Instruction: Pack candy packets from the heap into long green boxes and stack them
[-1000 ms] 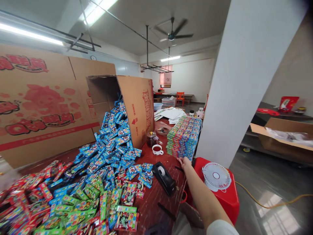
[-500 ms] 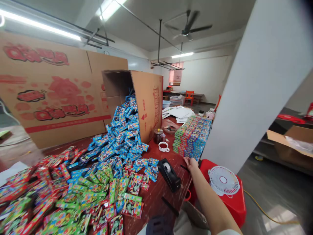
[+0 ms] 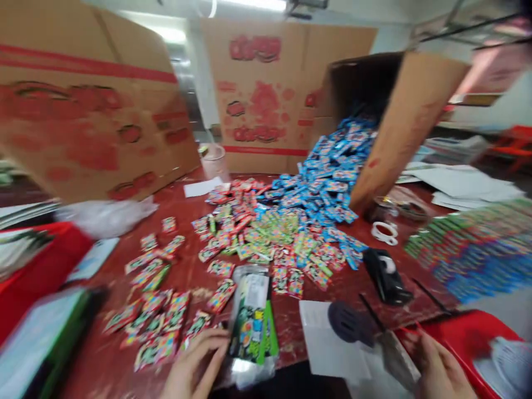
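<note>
My left hand (image 3: 201,360) is at the front of the table, fingers loosely bent and a little apart, at the left edge of a green-and-black printed packet (image 3: 249,313) in a clear plastic sleeve. Whether its fingertips press on the sleeve is unclear. My right hand (image 3: 438,363) is at the lower right, in front of a red stool (image 3: 474,324); blur hides whether its fingers hold anything. Small red-and-green candy packets (image 3: 177,310) lie left of the sleeve. Behind it spreads a mixed heap of green packets (image 3: 270,230) and blue packets (image 3: 324,183).
A tipped carton (image 3: 409,127) spills the blue packets. Right of the heap stand a white cup (image 3: 384,233), a black tape dispenser (image 3: 386,277) and a stack of packet sheets (image 3: 486,244). A red bin (image 3: 62,260) is at left. White paper (image 3: 328,338) lies near the front edge.
The view has swung left. My right hand has come away from the edge of the stacked sheets and back toward me. My left hand and the sleeved packet have come into view.
</note>
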Demonstrator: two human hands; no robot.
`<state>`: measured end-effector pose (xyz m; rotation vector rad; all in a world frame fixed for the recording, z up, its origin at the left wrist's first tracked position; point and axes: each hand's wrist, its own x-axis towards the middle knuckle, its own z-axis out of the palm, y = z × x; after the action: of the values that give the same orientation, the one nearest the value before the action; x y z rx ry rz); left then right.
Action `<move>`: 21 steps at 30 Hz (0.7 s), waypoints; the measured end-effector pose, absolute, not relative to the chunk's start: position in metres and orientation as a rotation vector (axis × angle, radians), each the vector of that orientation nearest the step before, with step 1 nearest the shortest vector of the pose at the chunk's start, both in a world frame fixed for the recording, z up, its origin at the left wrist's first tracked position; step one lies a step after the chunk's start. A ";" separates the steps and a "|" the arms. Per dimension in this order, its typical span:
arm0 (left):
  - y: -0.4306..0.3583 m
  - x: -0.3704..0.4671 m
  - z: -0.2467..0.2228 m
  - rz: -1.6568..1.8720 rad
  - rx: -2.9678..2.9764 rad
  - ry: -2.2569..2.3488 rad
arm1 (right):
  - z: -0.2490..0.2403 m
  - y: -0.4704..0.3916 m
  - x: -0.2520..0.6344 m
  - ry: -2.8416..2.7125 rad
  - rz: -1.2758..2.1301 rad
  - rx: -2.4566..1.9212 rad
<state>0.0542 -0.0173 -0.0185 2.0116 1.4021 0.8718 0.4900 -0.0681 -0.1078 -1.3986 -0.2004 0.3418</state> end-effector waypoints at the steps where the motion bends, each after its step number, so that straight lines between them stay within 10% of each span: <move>1: -0.018 0.052 -0.022 0.892 2.049 1.420 | -0.104 -0.058 0.461 -0.351 0.379 -1.467; 7: -0.024 0.079 -0.064 0.740 2.441 1.473 | -0.065 0.058 0.301 -1.512 0.902 -1.380; 21: -0.010 0.095 -0.130 0.571 2.751 1.510 | -0.068 0.151 0.235 -1.918 0.961 -1.595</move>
<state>0.0950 -0.0095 -0.1296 2.7506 1.5096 0.5715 0.2348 0.1514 -0.0682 -1.5950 -1.9184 0.9605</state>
